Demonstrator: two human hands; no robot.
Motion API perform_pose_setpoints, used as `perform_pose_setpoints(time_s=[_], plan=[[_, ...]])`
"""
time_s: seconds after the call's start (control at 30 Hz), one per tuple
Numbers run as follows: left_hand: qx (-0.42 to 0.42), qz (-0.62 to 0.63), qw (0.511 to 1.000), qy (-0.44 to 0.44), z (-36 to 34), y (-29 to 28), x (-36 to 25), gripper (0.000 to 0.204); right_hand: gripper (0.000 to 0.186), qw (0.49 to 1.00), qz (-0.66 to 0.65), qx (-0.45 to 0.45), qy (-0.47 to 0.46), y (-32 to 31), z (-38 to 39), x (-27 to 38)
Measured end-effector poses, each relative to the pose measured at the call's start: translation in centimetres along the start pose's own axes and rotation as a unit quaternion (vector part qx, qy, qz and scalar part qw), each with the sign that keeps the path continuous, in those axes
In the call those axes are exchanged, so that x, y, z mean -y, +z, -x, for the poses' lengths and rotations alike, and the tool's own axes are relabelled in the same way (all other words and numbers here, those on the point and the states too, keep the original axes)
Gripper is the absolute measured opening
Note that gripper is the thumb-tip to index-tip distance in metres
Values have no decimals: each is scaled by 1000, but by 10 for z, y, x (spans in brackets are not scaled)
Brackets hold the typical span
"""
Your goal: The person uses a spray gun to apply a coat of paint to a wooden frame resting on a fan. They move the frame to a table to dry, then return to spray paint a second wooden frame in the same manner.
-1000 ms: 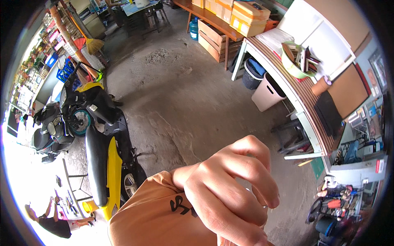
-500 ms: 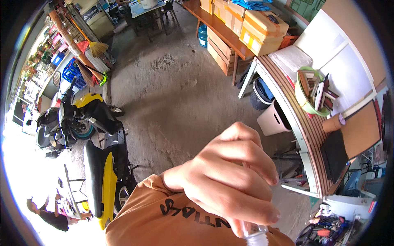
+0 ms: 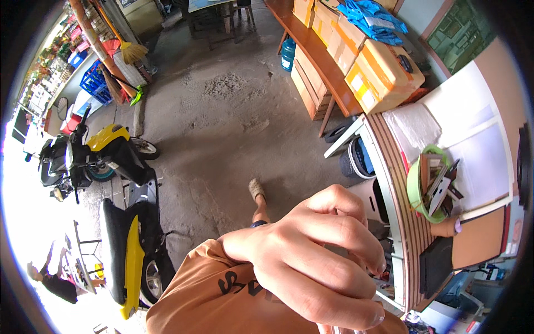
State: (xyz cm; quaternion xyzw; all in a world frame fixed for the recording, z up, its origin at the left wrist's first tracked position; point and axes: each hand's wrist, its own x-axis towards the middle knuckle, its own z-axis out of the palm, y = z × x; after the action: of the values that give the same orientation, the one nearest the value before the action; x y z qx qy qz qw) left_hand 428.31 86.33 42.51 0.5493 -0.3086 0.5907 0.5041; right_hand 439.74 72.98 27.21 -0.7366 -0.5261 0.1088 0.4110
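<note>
My left hand (image 3: 311, 261) reaches across my orange-brown shirt (image 3: 222, 298) from the left, back of the hand up. Its fingers curl round a clear bottle (image 3: 340, 330), most of which the hand and the lower picture edge hide. Just a see-through sliver shows beneath the lowest finger. My right hand is out of view. Beyond the wrist, one foot in a beige clog (image 3: 256, 189) is on the concrete floor.
A striped bench (image 3: 397, 222) curves along my right, bearing a green basin (image 3: 416, 186) of odds and ends. Taped cardboard boxes (image 3: 384, 78) sit on a wooden table farther ahead. A yellow and black motorbike (image 3: 130, 261) stands at my left, with a pale bin (image 3: 364, 195) under the bench.
The view has shifted, and a foot in a clog has come into sight. My left hand is slightly lower, and the bottle's threaded neck has slipped below the picture edge.
</note>
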Motion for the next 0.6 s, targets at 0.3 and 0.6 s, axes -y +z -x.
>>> perform_pose_setpoints(time_s=[0.3, 0.6], plan=[[204, -240, 896, -313, 12, -201, 158, 29, 20, 984, -12, -177, 21, 13, -165, -43], [189, -306, 906, -224, -37, -306, 225, 31, 23, 980, -42, -194, -1, 51, -290, -59]])
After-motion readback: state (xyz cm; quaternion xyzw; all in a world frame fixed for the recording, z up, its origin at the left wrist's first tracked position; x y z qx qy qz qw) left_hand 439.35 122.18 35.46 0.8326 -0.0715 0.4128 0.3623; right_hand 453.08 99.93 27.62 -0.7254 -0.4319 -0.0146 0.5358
